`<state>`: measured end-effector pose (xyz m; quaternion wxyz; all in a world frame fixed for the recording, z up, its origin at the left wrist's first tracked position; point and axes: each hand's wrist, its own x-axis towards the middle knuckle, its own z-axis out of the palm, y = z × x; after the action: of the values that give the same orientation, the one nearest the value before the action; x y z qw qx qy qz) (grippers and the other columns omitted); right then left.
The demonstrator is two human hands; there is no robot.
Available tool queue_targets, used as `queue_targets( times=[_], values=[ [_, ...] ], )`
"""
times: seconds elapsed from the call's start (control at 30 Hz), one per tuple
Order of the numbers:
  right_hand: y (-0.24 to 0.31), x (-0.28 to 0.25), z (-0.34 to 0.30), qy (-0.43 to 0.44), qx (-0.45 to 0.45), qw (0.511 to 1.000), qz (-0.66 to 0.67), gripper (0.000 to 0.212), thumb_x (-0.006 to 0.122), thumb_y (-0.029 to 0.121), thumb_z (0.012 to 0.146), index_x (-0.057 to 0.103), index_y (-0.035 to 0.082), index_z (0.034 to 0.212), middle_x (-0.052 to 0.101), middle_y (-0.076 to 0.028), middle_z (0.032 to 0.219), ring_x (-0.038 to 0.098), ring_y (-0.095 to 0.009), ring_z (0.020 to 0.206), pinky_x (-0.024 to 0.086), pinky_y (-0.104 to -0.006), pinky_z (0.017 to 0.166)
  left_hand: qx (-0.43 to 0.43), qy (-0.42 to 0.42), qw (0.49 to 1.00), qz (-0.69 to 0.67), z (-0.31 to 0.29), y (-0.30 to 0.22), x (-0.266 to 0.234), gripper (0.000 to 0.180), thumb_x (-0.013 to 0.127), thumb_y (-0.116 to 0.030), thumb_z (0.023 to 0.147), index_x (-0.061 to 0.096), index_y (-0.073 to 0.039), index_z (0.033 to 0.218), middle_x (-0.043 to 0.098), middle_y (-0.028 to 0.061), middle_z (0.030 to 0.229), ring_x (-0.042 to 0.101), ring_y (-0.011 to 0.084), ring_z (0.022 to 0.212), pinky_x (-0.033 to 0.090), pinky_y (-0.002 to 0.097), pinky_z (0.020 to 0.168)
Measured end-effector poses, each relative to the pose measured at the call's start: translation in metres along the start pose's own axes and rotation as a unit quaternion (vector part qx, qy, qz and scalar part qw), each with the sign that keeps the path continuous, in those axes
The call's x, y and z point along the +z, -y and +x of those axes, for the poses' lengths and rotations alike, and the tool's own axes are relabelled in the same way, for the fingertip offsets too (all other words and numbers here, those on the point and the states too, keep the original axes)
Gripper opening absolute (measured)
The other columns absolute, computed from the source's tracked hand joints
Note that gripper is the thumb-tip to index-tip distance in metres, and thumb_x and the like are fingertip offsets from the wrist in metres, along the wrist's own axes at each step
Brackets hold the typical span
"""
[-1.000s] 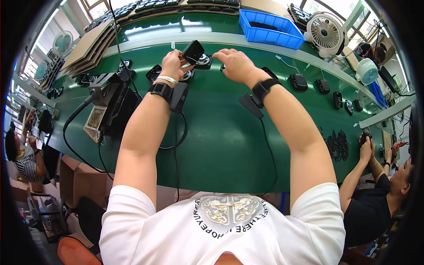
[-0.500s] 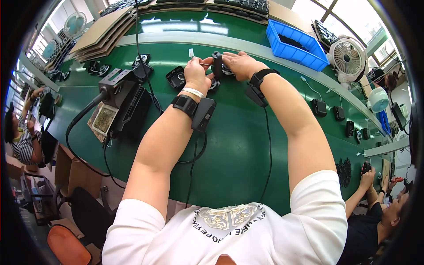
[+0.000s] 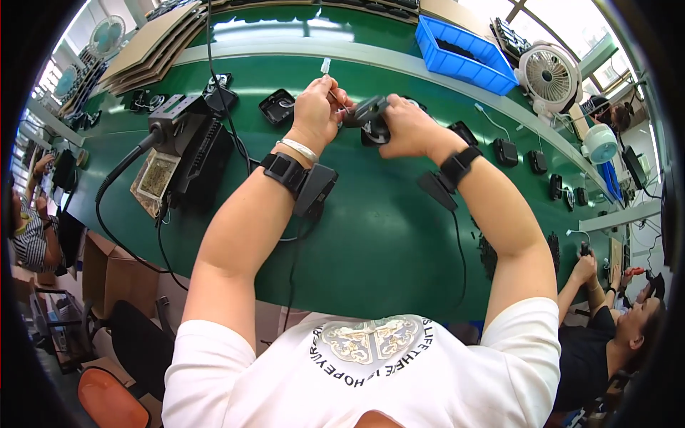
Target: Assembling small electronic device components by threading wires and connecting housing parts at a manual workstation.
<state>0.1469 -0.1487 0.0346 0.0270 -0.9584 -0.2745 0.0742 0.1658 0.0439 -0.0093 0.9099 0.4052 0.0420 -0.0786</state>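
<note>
My left hand point(image 3: 315, 113) pinches a thin cable, and its white connector point(image 3: 326, 65) sticks up past the fingertips. My right hand point(image 3: 412, 127) grips a black plastic housing point(image 3: 368, 111), tilted, over the green bench. The cable seems to run toward the housing between my hands; where it joins is hidden by my fingers. Left of my left hand lies an open black shell point(image 3: 277, 107) with a pale wire inside. Another black part point(image 3: 464, 133) rests just beyond my right wrist.
A soldering station point(image 3: 187, 146) with a sponge tray point(image 3: 155, 177) stands at the left. Behind are a blue bin point(image 3: 467, 63), a fan point(image 3: 549, 77) and cardboard sheets point(image 3: 153, 46). Small black devices point(image 3: 505, 152) with cables lie at the right. A co-worker point(image 3: 606, 342) sits there; loose cords hang from my wrists.
My right hand has gone from stretched fingers to a grip on the black housing, which is now turned and tilted. The left hand still pinches the cable. The whole view has shifted slightly.
</note>
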Motion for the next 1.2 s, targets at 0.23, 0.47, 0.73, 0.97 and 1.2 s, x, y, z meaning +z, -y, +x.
queue_targets(
  times=[0.23, 0.47, 0.73, 0.97, 1.2],
  values=[
    [0.06, 0.055, -0.155, -0.089, 0.001, 0.98, 0.178, 0.072, 0.077, 0.029, 0.058, 0.057, -0.001, 0.121, 0.056, -0.019, 0.11, 0.055, -0.037, 0.104, 0.043, -0.044, 0.095, -0.14, 0.102, 0.984, 0.039, -0.111, 0.034, 0.021, 0.022, 0.043, -0.024, 0.105, 0.051, -0.01, 0.09, 0.044, 0.0002, 0.063, 0.048, 0.015, 0.059, 0.05, 0.0357, 0.065],
    [0.085, 0.089, -0.213, -0.192, 0.001, 0.97, 0.148, 0.074, 0.081, 0.029, 0.061, 0.056, 0.0, 0.124, 0.054, -0.017, 0.119, 0.052, -0.036, 0.11, 0.04, -0.0454, 0.098, -0.1, 0.073, 0.992, -0.025, -0.162, 0.06, 0.026, 0.019, 0.046, -0.024, 0.104, 0.052, -0.009, 0.094, 0.038, -0.0014, 0.062, 0.041, 0.0132, 0.056, 0.049, 0.0337, 0.061],
    [0.113, 0.09, -0.237, -0.288, 0.03, 0.942, 0.171, 0.085, 0.086, 0.04, 0.062, 0.052, 0.0, 0.13, 0.052, -0.017, 0.126, 0.051, -0.035, 0.112, 0.041, -0.0455, 0.096, -0.111, 0.021, 0.979, -0.171, -0.166, 0.072, 0.012, 0.018, 0.046, -0.024, 0.104, 0.052, -0.009, 0.097, 0.039, -0.0007, 0.064, 0.043, 0.0137, 0.059, 0.049, 0.0343, 0.067],
    [0.126, 0.097, -0.219, -0.286, 0.052, 0.947, 0.138, 0.083, 0.085, 0.037, 0.065, 0.05, 0.0, 0.131, 0.054, -0.018, 0.123, 0.054, -0.035, 0.109, 0.044, -0.0443, 0.094, -0.057, 0.052, 0.996, -0.052, -0.178, 0.069, 0.018, 0.013, 0.052, -0.02, 0.102, 0.054, -0.008, 0.101, 0.05, 0.0016, 0.072, 0.05, 0.014, 0.067, 0.049, 0.0325, 0.074],
    [0.111, 0.098, -0.221, -0.298, 0.014, 0.933, 0.2, 0.072, 0.084, 0.031, 0.068, 0.054, 0.0, 0.126, 0.057, -0.017, 0.118, 0.056, -0.035, 0.104, 0.047, -0.0432, 0.091, -0.018, 0.203, 0.913, 0.354, -0.204, 0.057, 0.0, 0.015, 0.06, -0.017, 0.098, 0.063, -0.003, 0.103, 0.062, 0.0042, 0.09, 0.058, 0.0143, 0.081, 0.048, 0.0267, 0.077]
  ],
)
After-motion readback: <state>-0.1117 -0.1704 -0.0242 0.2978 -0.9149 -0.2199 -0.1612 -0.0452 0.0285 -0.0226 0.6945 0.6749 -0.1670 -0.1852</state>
